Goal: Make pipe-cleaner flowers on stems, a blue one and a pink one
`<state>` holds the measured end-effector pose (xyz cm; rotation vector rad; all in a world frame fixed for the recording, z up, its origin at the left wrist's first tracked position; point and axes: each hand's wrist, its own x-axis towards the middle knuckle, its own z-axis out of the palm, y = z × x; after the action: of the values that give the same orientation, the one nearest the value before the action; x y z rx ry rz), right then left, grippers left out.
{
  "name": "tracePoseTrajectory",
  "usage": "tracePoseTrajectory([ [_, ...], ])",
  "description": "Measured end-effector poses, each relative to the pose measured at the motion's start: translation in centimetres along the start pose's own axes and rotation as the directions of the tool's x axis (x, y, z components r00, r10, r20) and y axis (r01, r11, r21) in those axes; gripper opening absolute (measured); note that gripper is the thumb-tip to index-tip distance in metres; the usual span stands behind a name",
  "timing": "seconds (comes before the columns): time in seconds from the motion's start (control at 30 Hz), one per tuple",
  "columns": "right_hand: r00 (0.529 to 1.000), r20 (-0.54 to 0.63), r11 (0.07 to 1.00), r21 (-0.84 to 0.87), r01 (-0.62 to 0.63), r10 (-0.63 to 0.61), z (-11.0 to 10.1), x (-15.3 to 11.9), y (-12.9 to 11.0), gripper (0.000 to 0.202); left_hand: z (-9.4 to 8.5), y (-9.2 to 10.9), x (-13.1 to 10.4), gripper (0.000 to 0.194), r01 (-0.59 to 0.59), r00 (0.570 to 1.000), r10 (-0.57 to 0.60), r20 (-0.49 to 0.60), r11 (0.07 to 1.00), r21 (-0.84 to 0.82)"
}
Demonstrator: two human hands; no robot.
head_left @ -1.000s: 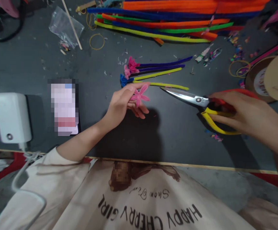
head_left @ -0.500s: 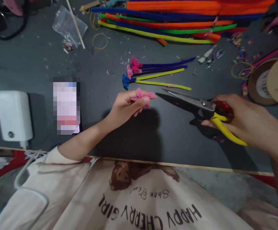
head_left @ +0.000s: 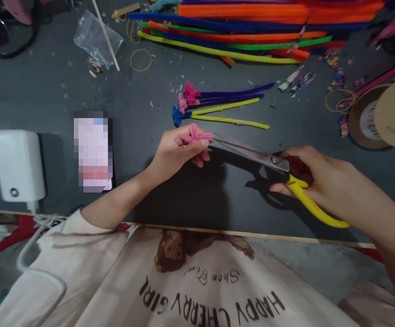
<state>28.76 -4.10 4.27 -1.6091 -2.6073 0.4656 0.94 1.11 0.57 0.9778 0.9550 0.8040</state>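
A pink fuzzy flower shape (head_left: 195, 134) is pinched between the thumb and fingers of my left hand (head_left: 180, 147). My right hand (head_left: 327, 177) grips scissors (head_left: 274, 161) with yellow and red handles; their blades point left, and the tips are at the right-hand petal of the pink shape. Whether the tips touch it is hard to tell. Just above my left hand lie a dark pink flower (head_left: 191, 93) and a light pink one (head_left: 182, 103) on purple stems, and a blue flower (head_left: 177, 116) by two yellow-green stems (head_left: 231, 120).
Orange, blue, green and yellow pipe cleaners (head_left: 245, 38) lie along the far side. Ribbon spools (head_left: 388, 109) stand at the right. A phone (head_left: 93, 154), a cabled white power bank (head_left: 19, 165), a plastic bag (head_left: 97, 38) and a stick (head_left: 106, 34) are at the left.
My right hand has moved left with the scissors, bringing their tips up to the pink shape. The pink shape has turned slightly in my left hand and shifted a little left.
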Motion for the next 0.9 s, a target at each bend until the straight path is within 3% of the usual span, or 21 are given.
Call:
tracePoseTrajectory([
  [0.23, 1.000, 0.014, 0.999, 0.046, 0.018, -0.019, 0.16, 0.35, -0.40, 0.066, -0.56, -0.15, -0.12, 0.027, -0.103, 0.994, 0.097, 0.054, 0.988, 0.117],
  [0.43, 0.998, -0.009, 0.991, 0.121, 0.061, -0.060, 0.01, 0.64, -0.56, 0.056, -0.44, -0.14, -0.10, 0.034, -0.100, 0.994, 0.093, 0.050, 0.983, 0.156],
  [0.73, 0.998, 0.017, 0.979, 0.194, 0.060, -0.065, -0.23, 0.67, -0.23, 0.053, -0.32, 0.08, -0.21, 0.023, -0.096, 0.994, 0.084, 0.070, 0.977, 0.191],
  [0.9, 0.993, 0.106, 0.985, 0.170, 0.038, -0.056, -0.79, 0.71, 0.11, 0.059, -0.54, 0.10, -0.24, 0.030, -0.104, 0.990, 0.076, 0.122, 0.964, 0.247],
])
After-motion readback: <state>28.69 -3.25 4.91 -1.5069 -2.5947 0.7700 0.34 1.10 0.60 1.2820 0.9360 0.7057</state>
